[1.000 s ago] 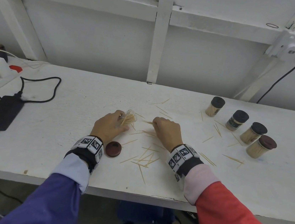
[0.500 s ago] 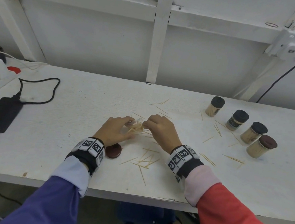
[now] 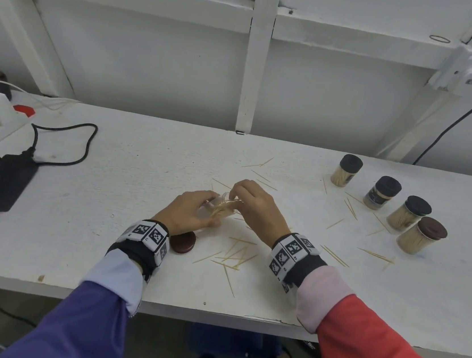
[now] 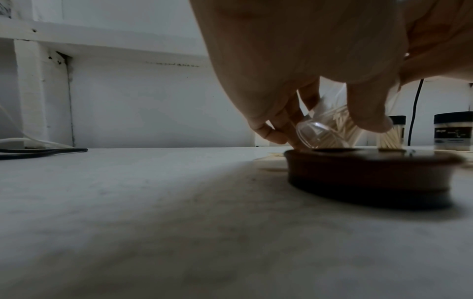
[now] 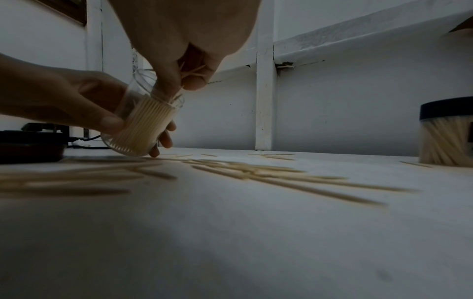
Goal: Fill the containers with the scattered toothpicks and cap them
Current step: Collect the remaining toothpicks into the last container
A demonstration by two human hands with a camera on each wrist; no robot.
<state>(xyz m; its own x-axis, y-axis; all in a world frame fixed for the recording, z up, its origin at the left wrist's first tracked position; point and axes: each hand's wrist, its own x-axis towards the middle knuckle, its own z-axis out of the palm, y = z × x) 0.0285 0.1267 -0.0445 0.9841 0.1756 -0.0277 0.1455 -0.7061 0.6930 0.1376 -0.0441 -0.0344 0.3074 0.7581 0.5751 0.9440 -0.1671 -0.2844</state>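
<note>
Left hand (image 3: 187, 213) fingers curl round a clear open container (image 5: 143, 123) just above the table (image 3: 109, 181), tilted with its mouth up toward the right; right hand (image 3: 255, 205) pinches a few toothpicks (image 5: 190, 73) at that mouth. Four capped containers (image 3: 389, 203) stand in a row far right, and one brown lid (image 3: 182, 241) lies beside the left wrist. Loose toothpicks (image 3: 234, 257), too many to count, lie flat pointing every way.

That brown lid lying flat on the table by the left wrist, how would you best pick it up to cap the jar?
Take the brown lid by its rim, coming from above with thumb and fingers on opposite sides. It lies flat on the white table as a low round disc, so only its short side wall offers a hold. The left hand holds the open clear jar, so the right hand would probably suit, once it lets go of its toothpicks.
</note>
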